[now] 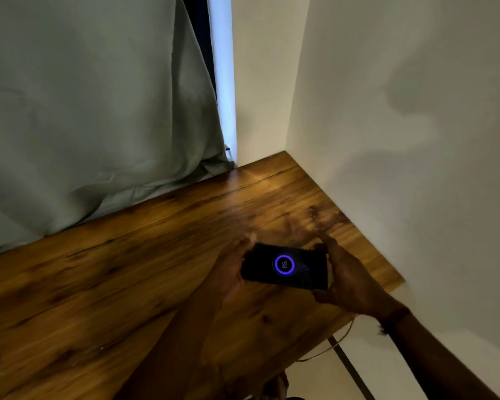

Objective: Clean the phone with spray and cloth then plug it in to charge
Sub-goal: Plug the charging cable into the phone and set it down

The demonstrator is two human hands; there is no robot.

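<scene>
A black phone (pixel 285 266) lies lengthwise just above the wooden table (pixel 98 284), near its right edge. Its screen glows with a blue charging ring reading 85%. My left hand (pixel 231 269) grips the phone's left end. My right hand (pixel 344 275) holds the right end, fingers curled around it. A thin cable (pixel 332 346) loops below the table's right edge under my right wrist; I cannot see where it meets the phone. No spray bottle or cloth is in view.
A pale green curtain (pixel 93 111) hangs behind the table on the left. White walls (pixel 401 140) close the corner at the back and right. A dark table leg (pixel 350 368) runs down at the lower right.
</scene>
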